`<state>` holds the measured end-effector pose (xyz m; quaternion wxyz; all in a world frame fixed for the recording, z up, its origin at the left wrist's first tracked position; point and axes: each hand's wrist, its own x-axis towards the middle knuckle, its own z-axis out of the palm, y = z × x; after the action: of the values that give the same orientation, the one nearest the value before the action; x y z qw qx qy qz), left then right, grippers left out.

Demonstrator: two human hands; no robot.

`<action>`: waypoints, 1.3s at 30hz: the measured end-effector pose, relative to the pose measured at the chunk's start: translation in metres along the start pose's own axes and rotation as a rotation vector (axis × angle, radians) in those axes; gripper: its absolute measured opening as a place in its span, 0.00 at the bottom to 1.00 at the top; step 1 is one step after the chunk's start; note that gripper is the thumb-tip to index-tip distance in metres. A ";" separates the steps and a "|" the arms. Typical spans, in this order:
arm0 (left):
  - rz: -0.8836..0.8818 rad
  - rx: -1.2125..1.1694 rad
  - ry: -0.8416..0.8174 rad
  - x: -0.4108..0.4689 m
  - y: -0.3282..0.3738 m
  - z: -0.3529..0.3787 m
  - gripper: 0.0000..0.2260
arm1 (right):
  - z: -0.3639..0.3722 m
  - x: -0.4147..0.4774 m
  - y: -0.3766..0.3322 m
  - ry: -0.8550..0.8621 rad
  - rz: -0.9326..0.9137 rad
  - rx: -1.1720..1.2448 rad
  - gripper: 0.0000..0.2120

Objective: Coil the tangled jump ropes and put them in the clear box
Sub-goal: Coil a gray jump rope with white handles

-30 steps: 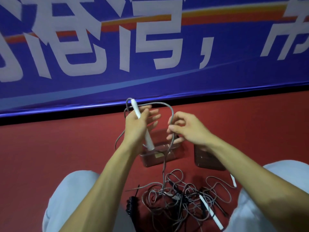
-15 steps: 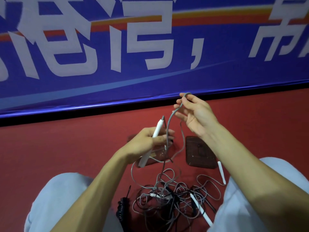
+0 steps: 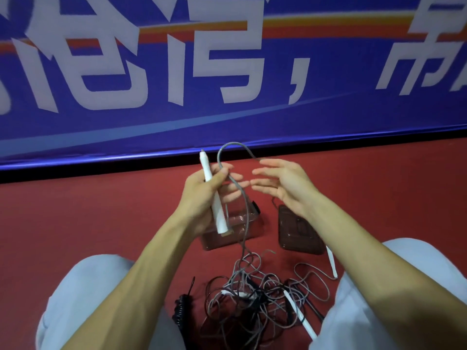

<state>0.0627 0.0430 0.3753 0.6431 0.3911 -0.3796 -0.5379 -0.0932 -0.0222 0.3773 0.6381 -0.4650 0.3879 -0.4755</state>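
My left hand (image 3: 206, 195) grips a white jump-rope handle (image 3: 214, 198), held upright, together with a loop of grey rope (image 3: 233, 147) that arches above the fingers. The rope hangs down past the clear box (image 3: 228, 237) into a tangled pile of grey and black ropes (image 3: 255, 296) on the red floor between my knees. My right hand (image 3: 283, 184) hovers just right of the loop with fingers spread and straight, holding nothing. Two more white handles lie in and beside the pile (image 3: 300, 317) (image 3: 331, 262).
The box's lid (image 3: 298, 231) lies flat on the floor right of the box. A black coiled cord (image 3: 181, 310) lies by my left knee. A blue banner wall (image 3: 227, 72) stands close behind the box. My knees (image 3: 83, 299) flank the pile.
My right hand has let go of the rope loop and come down level with the left hand. My left hand has risen and turned the handle upright, now pinning the loop.
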 end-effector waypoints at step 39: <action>-0.136 0.780 -0.389 0.003 -0.040 -0.012 0.08 | -0.004 -0.001 -0.013 0.044 -0.172 0.479 0.06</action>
<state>0.0579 0.0368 0.3343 0.3270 0.5200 -0.6418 -0.4591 -0.1009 -0.0236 0.3888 0.6786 -0.3215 0.2371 -0.6164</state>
